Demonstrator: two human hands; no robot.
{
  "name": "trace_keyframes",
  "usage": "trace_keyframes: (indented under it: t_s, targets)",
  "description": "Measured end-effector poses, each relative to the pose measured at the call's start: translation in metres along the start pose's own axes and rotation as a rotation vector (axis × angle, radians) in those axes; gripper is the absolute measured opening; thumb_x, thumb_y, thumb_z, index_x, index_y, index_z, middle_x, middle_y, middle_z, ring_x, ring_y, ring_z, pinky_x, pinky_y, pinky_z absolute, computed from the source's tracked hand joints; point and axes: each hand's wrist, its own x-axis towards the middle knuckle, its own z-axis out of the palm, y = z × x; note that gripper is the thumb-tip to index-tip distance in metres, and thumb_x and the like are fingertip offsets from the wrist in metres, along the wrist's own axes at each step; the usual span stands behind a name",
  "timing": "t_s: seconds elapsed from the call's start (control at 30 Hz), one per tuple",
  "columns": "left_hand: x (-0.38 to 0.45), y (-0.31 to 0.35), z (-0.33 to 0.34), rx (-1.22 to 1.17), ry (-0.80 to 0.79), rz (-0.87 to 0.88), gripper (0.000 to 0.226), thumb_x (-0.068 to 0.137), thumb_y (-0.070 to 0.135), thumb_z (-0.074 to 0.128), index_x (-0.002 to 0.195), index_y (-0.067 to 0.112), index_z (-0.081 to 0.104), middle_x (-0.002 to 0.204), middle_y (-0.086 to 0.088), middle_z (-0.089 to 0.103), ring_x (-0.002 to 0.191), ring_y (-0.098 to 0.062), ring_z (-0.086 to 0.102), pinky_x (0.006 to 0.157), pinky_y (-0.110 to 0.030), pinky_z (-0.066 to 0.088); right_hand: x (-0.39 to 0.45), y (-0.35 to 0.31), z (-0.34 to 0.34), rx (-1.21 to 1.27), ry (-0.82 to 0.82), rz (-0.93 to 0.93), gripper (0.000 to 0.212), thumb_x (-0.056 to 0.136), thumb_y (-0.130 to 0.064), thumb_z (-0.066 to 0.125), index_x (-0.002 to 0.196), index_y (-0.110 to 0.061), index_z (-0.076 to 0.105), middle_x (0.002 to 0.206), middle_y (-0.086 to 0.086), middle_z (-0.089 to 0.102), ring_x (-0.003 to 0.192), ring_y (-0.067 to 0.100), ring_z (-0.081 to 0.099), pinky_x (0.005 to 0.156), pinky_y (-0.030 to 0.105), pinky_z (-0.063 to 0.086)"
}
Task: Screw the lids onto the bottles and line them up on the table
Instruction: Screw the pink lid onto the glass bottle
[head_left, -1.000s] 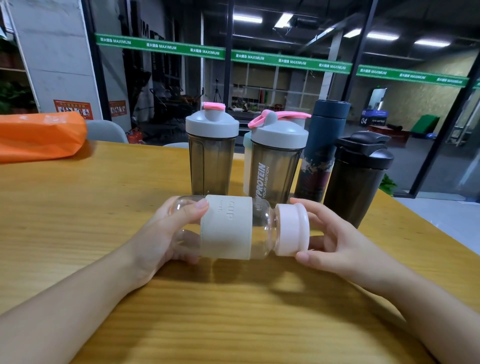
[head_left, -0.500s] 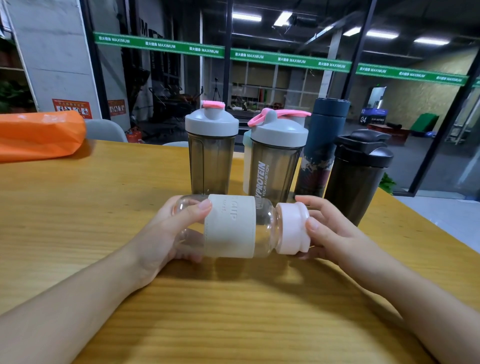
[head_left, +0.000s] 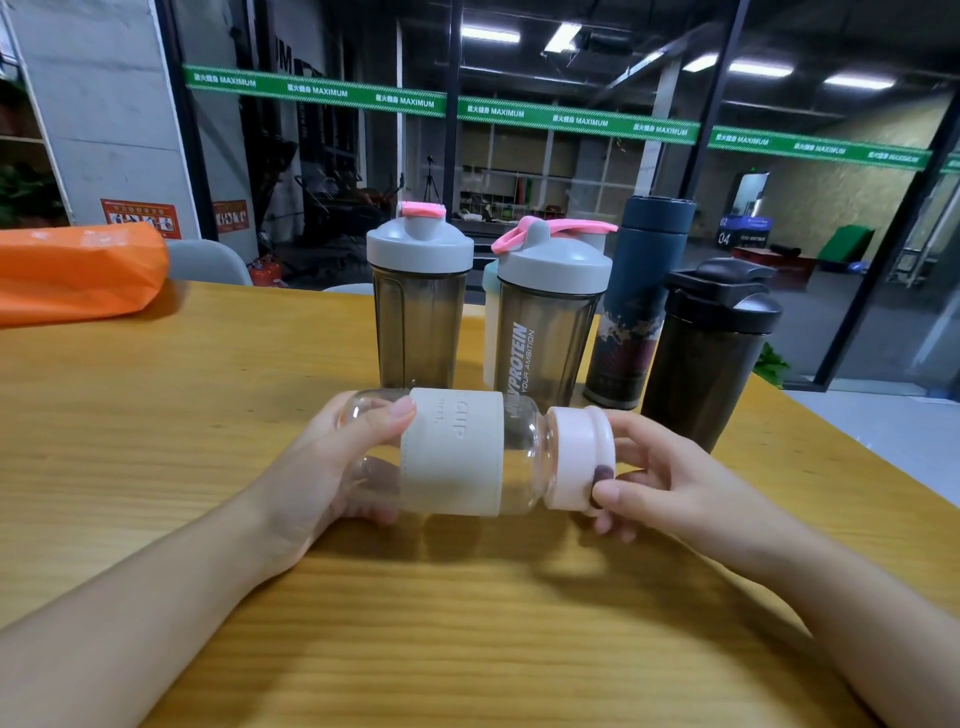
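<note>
A clear glass bottle with a white sleeve (head_left: 452, 452) lies sideways, held just above the wooden table (head_left: 156, 415). My left hand (head_left: 332, 462) grips its base end, thumb on top. Its pale pink lid (head_left: 582, 457) sits on the neck at the right, and my right hand (head_left: 654, 483) holds that lid with curled fingers and thumb. Behind stand two grey shakers with pink-trimmed lids (head_left: 418, 306) (head_left: 545, 317), a dark blue flask (head_left: 636, 306) and a black shaker (head_left: 711, 353), all upright and capped.
A pale bottle (head_left: 489, 332) is mostly hidden between the two grey shakers. An orange bag (head_left: 78, 270) lies at the table's far left. A grey chair back (head_left: 208, 262) shows beyond the far edge. The table's right edge runs diagonally near the black shaker.
My right hand has shifted round the pink lid, thumb now low on its rim, and a dark spot on the lid has turned into view. The left hand and bottle stay in place.
</note>
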Motion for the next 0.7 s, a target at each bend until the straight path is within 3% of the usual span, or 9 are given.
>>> trace_keyframes:
  t_s: [0.1,0.2,0.3,0.4,0.47,0.53,0.7]
  targets:
    - [-0.0004,0.0001,-0.0003,0.008,-0.012,0.005,0.07,0.048,0.051,0.073,0.105,0.015,0.056,0.081,0.0,0.069,0.059,-0.021,0.061,0.047,-0.031,0.047,-0.0014,-0.0055,0.0028,-0.04,0.01,0.034,0.05,0.064,-0.058,0.056,0.101,-0.025,0.06,0.074,-0.008,0.068,0.063,0.015,0.061,0.054,0.024,0.047]
    - [-0.0003,0.0002,0.0009,0.004,-0.022,0.005,0.069,0.048,0.05,0.073,0.105,0.015,0.057,0.084,-0.001,0.069,0.062,-0.021,0.061,0.046,-0.033,0.048,-0.0007,-0.0054,0.0042,-0.05,0.031,0.053,0.052,0.064,-0.066,0.047,0.084,-0.02,0.061,0.068,-0.008,0.065,0.063,0.013,0.061,0.056,0.026,0.048]
    - [-0.0001,-0.0006,0.0019,-0.002,-0.019,-0.001,0.072,0.048,0.05,0.074,0.108,0.013,0.056,0.083,0.0,0.069,0.06,-0.02,0.061,0.046,-0.033,0.048,0.0003,-0.002,0.0053,-0.016,0.043,0.061,0.07,0.062,-0.069,0.047,0.099,-0.012,0.064,0.082,0.006,0.067,0.071,0.014,0.063,0.063,0.027,0.053]
    - [-0.0002,-0.0012,0.0017,-0.006,-0.013,-0.002,0.074,0.049,0.05,0.073,0.11,0.012,0.055,0.083,0.0,0.068,0.059,-0.02,0.061,0.047,-0.033,0.048,0.0004,-0.0009,0.0051,0.05,0.042,0.03,0.086,0.052,-0.076,0.064,0.121,-0.027,0.054,0.108,0.002,0.064,0.085,0.008,0.067,0.071,0.025,0.055]
    - [-0.0002,-0.001,0.0017,-0.01,-0.009,-0.003,0.075,0.048,0.05,0.073,0.11,0.012,0.055,0.082,0.0,0.069,0.058,-0.021,0.061,0.046,-0.033,0.048,0.0,-0.0002,0.0027,0.043,0.031,-0.012,0.088,0.051,-0.061,0.075,0.129,-0.041,0.039,0.125,-0.01,0.054,0.097,0.0,0.066,0.076,0.02,0.053]
    - [-0.0003,-0.001,0.0019,-0.017,-0.006,-0.003,0.075,0.048,0.05,0.073,0.11,0.012,0.055,0.081,0.0,0.069,0.057,-0.021,0.061,0.046,-0.032,0.048,-0.0006,0.0005,-0.0005,-0.045,0.001,-0.063,0.09,0.058,-0.041,0.078,0.132,-0.05,0.029,0.137,-0.017,0.043,0.111,0.004,0.061,0.087,0.023,0.052]
    - [-0.0006,-0.001,0.0026,-0.016,-0.006,-0.001,0.075,0.048,0.05,0.073,0.11,0.012,0.055,0.078,0.001,0.069,0.054,-0.019,0.061,0.049,-0.033,0.047,-0.002,-0.001,-0.0033,-0.167,-0.021,-0.103,0.081,0.068,-0.015,0.077,0.123,-0.055,0.034,0.135,-0.016,0.041,0.11,0.009,0.059,0.091,0.03,0.052]
